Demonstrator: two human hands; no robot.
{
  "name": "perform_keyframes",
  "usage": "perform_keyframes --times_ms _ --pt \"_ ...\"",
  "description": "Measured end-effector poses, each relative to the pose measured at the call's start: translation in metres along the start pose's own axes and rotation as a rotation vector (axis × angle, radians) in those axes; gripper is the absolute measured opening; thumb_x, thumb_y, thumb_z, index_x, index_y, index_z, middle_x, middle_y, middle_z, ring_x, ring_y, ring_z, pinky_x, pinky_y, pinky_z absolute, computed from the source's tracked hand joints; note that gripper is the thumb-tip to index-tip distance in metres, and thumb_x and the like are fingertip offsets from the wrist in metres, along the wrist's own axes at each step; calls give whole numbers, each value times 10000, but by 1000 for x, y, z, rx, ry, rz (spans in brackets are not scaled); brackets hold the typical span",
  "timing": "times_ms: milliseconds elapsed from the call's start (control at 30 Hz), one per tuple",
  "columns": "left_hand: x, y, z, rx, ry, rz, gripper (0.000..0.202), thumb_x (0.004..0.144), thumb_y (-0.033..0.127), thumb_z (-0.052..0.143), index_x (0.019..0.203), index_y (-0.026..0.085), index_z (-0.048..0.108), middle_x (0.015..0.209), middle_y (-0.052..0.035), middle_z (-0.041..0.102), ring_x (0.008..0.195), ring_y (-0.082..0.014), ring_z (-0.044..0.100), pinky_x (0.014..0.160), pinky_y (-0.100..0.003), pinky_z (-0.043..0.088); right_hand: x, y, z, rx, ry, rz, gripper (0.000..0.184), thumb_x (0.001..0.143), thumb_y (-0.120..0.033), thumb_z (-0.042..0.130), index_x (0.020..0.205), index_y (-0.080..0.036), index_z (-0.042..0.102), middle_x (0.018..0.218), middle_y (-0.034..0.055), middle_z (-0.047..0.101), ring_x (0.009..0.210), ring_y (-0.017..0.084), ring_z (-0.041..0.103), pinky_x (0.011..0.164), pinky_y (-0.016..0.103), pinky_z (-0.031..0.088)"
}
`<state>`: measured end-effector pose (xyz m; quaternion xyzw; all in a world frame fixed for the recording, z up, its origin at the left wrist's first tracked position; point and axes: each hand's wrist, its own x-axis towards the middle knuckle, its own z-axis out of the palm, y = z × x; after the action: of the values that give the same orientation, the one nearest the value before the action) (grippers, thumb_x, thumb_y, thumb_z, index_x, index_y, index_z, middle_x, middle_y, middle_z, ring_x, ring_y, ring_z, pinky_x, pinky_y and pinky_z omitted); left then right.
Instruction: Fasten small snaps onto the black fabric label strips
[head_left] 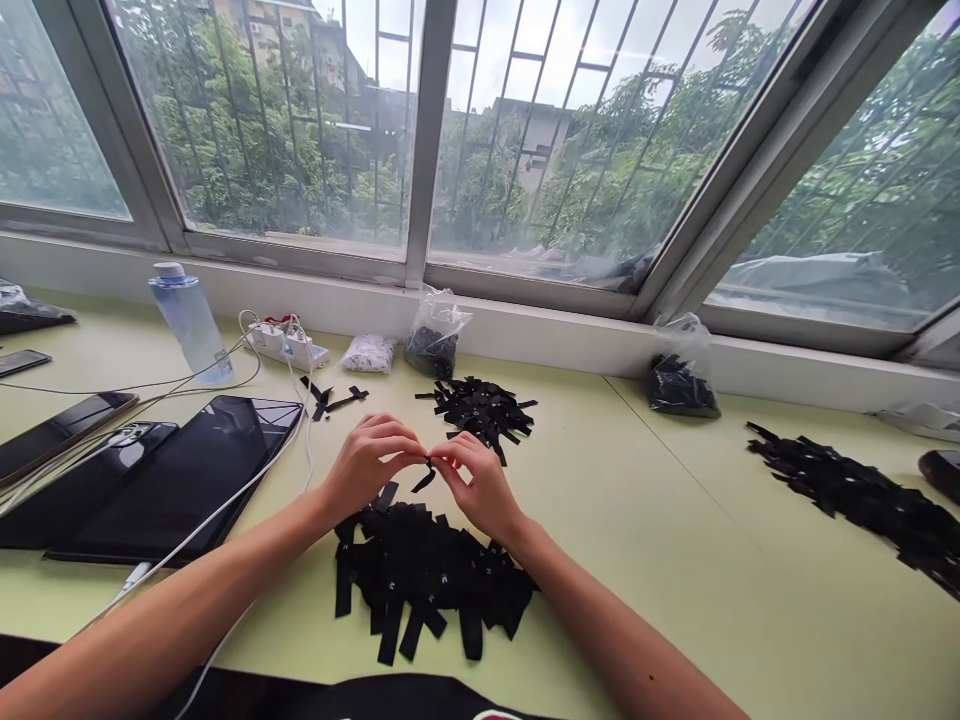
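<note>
My left hand point(375, 458) and my right hand point(476, 480) meet fingertip to fingertip over the table. Between them they pinch a short black fabric strip point(424, 480), whose free end hangs down. Any small part at the pinch point is too tiny to make out. Just below my hands lies a large heap of flat black strips point(420, 560), several marked with a small white "M". Beyond my hands sits a smaller pile of black strips point(487, 408) with tiny light dots on it. A few loose black pieces point(322, 405) lie to the left of that pile.
On the left are a tablet point(187, 475), phones point(67, 430), trailing white cables, a power strip point(289, 343) and a water bottle point(193, 325). Along the windowsill stand clear bags of black pieces point(433, 350) and a white packet point(369, 354). More black strips point(862, 495) lie far right.
</note>
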<state>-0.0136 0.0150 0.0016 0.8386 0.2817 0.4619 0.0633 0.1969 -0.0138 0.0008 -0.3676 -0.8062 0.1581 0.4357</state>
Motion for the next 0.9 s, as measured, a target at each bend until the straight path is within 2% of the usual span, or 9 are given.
perform_keyframes --times_ms 167,333,600,900 --pt "1 6 1 61 61 -57 118 888 356 707 889 239 695 894 -21 726 888 -203 622 881 -382 483 1 -2 -2 -12 4 1 163 993 -289 537 981 -254 695 825 45 674 792 209 578 751 373 487" --pt "3 12 2 105 125 -105 245 880 406 704 771 213 600 791 -20 649 821 -201 585 787 -351 490 2 -6 -2 -38 59 18 152 983 -292 545 962 -247 689 774 35 643 740 196 564 707 358 483" --pt "0 11 8 68 49 -64 109 946 302 634 897 230 700 862 -19 725 837 -193 620 811 -363 483 0 -5 1 -116 114 -86 149 990 -238 523 1012 -267 666 891 49 694 841 219 602 777 379 504" --pt "-1 17 9 -6 -42 -92 109 967 253 590 987 222 692 945 -38 717 888 -194 626 845 -362 510 -1 0 -9 -388 6 -211 173 995 -223 507 1061 -257 664 981 72 709 887 242 593 814 411 473"
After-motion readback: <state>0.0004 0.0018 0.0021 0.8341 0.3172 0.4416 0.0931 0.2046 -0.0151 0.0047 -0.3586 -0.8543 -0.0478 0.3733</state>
